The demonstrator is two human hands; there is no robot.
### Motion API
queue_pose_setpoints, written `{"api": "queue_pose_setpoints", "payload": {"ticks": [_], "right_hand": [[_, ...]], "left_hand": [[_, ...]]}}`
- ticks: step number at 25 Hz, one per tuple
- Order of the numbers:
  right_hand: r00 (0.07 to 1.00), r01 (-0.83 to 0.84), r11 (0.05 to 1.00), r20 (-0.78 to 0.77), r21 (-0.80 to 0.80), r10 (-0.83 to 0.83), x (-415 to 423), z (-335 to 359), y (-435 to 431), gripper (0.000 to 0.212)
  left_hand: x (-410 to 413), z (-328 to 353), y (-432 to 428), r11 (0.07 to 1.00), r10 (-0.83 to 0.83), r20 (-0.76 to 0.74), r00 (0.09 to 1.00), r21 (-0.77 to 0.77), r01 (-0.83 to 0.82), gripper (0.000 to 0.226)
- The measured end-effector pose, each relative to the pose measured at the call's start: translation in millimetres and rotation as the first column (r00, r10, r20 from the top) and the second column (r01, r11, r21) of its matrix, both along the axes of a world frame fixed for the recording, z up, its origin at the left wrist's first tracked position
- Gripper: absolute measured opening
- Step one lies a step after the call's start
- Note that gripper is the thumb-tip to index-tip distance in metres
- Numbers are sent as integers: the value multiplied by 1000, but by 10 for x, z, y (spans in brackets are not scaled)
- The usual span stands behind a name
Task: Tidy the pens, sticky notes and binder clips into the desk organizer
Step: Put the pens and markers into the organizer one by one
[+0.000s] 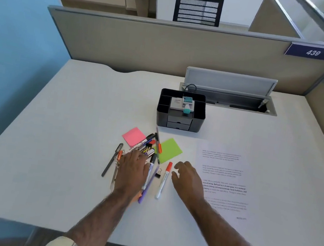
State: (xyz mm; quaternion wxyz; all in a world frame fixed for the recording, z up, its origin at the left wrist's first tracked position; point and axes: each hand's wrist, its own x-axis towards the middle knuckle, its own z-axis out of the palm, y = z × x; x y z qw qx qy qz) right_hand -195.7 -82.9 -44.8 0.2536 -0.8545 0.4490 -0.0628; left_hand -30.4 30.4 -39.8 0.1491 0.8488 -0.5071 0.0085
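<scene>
Pens: your loose heap of pens and markers lies on the white desk, near the black plastic desk organizer.
Left hand: palm down on the heap, fingers flat.
Right hand: beside the red-capped white marker, fingers loosely bent, holding nothing.
Sticky notes: pink square pad left of the heap, green square pad right.
Clip: small black binder clip just beside that marker.

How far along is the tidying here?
Done: nothing yet; the organizer shows only a grey box and teal roller. In hand: left hand rests on the pen pile, grip unclear; right hand hovers empty beside the red-capped marker. Left: pens, pink sticky notes, green sticky notes, binder clips.
</scene>
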Motion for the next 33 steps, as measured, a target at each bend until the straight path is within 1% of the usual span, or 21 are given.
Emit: {"api": "queue_pose_setpoints", "payload": {"ticks": [2,4,8,11,14,18,21,24,27,29,31,33], "right_hand": [[1000,-15,998,-27,59,16,-94,-24,103,25],[999,-29,996,-35,84,32,-170,-44,165,26],[999,2,993,-40,118,2,-228,-64,180,30],[998,59,989,-44,139,-53,-129,-57,127,34],[993,104,985,-61,136,-97,65,-17,87,37],[976,181,977,-139,112,-165,395,28,69,35],[963,226,967,-179,115,-204,528,26,71,30],[952,265,955,-194,133,-237,574,-13,67,26],[952,284,947,-165,153,-259,582,-19,-8,20],[957,277,947,-138,166,-256,589,82,-120,20],[954,298,935,-37,192,-297,608,269,-273,25],[923,330,921,134,206,-360,675,541,-452,26]], "left_hand": [[-135,26,97,998,6,7,1000,64,-7,12],[-236,42,149,991,17,-7,1000,130,-16,19],[-297,59,183,981,69,-73,995,187,-54,23],[-241,53,110,977,95,-96,991,199,-75,27],[-111,10,-12,983,92,-144,985,173,-67,29],[90,-56,-201,985,61,-212,975,170,-25,21],[146,-46,-348,980,15,-193,981,196,24,20],[161,-48,-404,974,8,-209,978,221,40,19],[167,-26,-474,974,37,-198,979,225,9,24],[157,-32,-513,974,79,-205,976,226,-31,26],[118,-36,-516,969,119,-230,966,237,-63,28],[111,-54,-515,963,149,-234,961,255,-88,30]]}}
